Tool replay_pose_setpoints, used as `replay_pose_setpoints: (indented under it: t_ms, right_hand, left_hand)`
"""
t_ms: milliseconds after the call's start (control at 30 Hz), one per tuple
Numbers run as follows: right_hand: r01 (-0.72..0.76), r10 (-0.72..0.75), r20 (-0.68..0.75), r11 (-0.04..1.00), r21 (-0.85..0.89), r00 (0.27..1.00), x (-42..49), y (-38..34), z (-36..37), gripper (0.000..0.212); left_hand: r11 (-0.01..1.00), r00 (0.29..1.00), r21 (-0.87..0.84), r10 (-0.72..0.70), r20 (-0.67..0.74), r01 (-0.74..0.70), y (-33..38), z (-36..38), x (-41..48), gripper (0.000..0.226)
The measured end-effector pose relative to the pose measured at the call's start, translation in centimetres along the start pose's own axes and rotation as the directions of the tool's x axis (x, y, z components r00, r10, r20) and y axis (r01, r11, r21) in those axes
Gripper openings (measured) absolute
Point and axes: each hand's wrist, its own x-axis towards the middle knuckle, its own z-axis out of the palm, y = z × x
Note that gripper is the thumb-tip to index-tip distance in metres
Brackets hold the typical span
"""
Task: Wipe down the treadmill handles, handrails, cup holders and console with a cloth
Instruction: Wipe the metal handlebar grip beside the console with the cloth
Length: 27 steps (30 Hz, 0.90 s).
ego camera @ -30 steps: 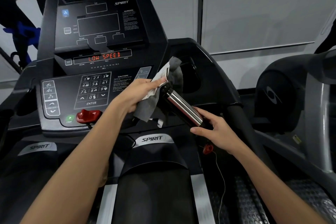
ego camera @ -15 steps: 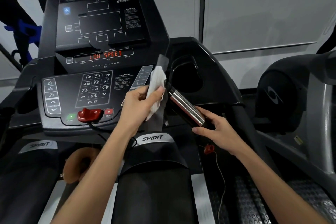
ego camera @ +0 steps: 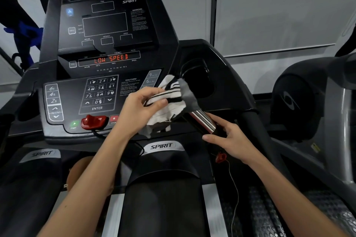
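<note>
My left hand (ego camera: 141,110) grips a white, grey and black-striped cloth (ego camera: 170,100) and holds it over the upper end of the right pulse-grip handle (ego camera: 203,120), a shiny metal bar with black ends. My right hand (ego camera: 229,139) holds the lower black end of that handle, fingers curled around it. The black console (ego camera: 104,54) with keypad and a red "LOW SPEED" readout stands behind. The right cup holder (ego camera: 200,81) is a dark recess just beyond the cloth. The right handrail (ego camera: 254,127) runs down past my right hand.
A red safety key (ego camera: 93,121) sits under the keypad, and its red clip (ego camera: 220,158) hangs on a cord by my right wrist. Another grey machine (ego camera: 312,102) stands at the right. A blue frame (ego camera: 25,38) is at far left. The belt cover (ego camera: 163,188) lies below.
My left hand has turned and spread the cloth over the top of the metal handle, moving slightly right and down. My right hand has stayed on the handle's lower end.
</note>
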Motion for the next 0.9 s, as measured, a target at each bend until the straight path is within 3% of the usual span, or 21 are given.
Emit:
replay_pose_setpoints:
  t_ms: [200,367,467,600,767,900]
  right_hand:
    - [0.007,-0.007,-0.002,1.000,-0.015,1.000,0.0,0.0,0.1,0.058]
    - [0.013,-0.013,-0.012,1.000,-0.022,1.000,0.0,0.0,0.1,0.058]
    - [0.014,-0.014,-0.015,1.000,-0.015,1.000,0.0,0.0,0.1,0.058]
    - [0.010,-0.011,-0.013,1.000,-0.018,1.000,-0.1,0.0,0.1,0.057]
    - [0.006,-0.006,-0.008,1.000,-0.015,1.000,0.0,0.0,0.1,0.058]
    - [0.005,-0.006,-0.019,1.000,-0.024,1.000,0.0,-0.1,0.1,0.058]
  left_hand:
    - [0.999,1.000,-0.026,0.023,-0.005,-0.023,0.3,0.3,-0.1,0.020]
    - [0.984,0.983,-0.108,-0.130,0.128,0.144,1.3,0.6,1.4,0.021]
    - [0.975,0.983,-0.154,-0.143,0.117,0.160,1.4,0.4,1.4,0.017]
    - [0.996,0.997,-0.065,-0.068,0.020,0.069,0.7,0.0,0.7,0.014]
    - [1.000,1.000,0.012,-0.011,0.019,0.011,0.9,-0.4,0.4,0.016]
    - [0.987,0.986,0.023,-0.163,0.047,0.162,3.0,0.1,2.2,0.010]
